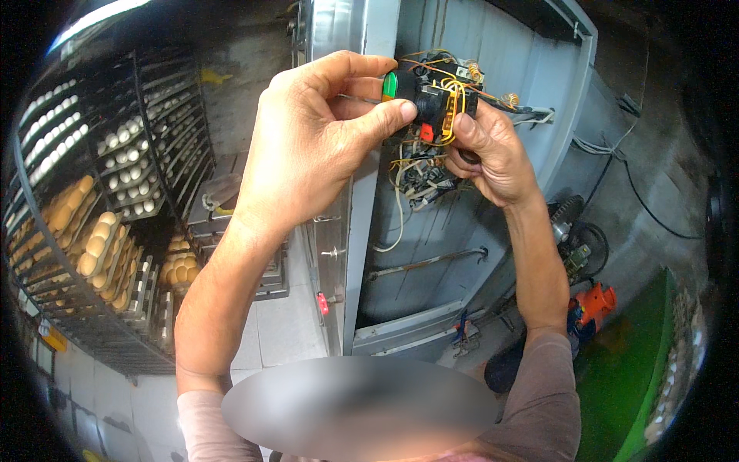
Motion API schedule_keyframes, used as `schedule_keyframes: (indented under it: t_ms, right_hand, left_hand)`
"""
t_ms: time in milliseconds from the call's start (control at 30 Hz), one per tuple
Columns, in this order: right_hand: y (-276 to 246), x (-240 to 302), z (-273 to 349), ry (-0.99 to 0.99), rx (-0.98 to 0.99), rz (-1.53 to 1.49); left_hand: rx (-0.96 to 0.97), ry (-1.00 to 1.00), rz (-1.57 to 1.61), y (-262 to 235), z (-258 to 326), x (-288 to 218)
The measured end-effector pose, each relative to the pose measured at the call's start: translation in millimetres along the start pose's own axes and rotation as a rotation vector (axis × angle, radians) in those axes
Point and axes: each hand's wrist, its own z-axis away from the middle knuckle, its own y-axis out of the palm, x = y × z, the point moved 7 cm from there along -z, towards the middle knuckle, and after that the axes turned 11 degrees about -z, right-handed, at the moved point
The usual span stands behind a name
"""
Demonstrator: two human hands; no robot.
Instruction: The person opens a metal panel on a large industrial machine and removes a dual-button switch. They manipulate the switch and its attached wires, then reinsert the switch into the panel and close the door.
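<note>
My left hand (312,135) is closed on a black push-button switch (406,91), with thumb and fingers at its green front button (390,85). My right hand (500,150) pinches the switch's back part from the other side, beside yellow wires (456,96) looped around it. A small red block (426,132) shows on its underside. Thin brown and yellow wires spread above and behind it. Below hangs a tangle of wired parts (419,181), with a white wire trailing down. The right fingertips are partly hidden behind the switch.
The switch is in front of an open grey metal cabinet (431,239). At left, a rack (154,181) holds trays of bread rolls and white rounded pieces. Cables (616,154) run along the right wall. An orange-and-black tool (593,304) lies near a green panel (627,346).
</note>
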Motion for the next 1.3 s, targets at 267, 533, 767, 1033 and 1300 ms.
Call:
schedule_keyframes:
  t_ms: [267, 533, 767, 1033, 1300]
  right_hand:
    - [-2, 0, -1, 0.062, 0.035, -0.055]
    - [-6, -5, -4, 0.205, -0.003, -0.352]
    - [-9, -6, 1, 0.190, 0.037, -0.316]
    - [-3, 0, -2, 0.103, -0.079, -0.246]
    - [-6, -4, -2, 0.127, 0.007, -0.262]
  left_hand:
    - [0.056, -0.017, 0.000, 2, -8, -4]
    - [0.112, 0.032, -0.112, 2, -34, -28]
    - [0.120, 0.058, -0.170, 4, -32, -25]
    - [-0.067, 0.288, -0.334, 6, -24, -29]
    - [-0.149, 0.439, -0.510, 17, 1, -37]
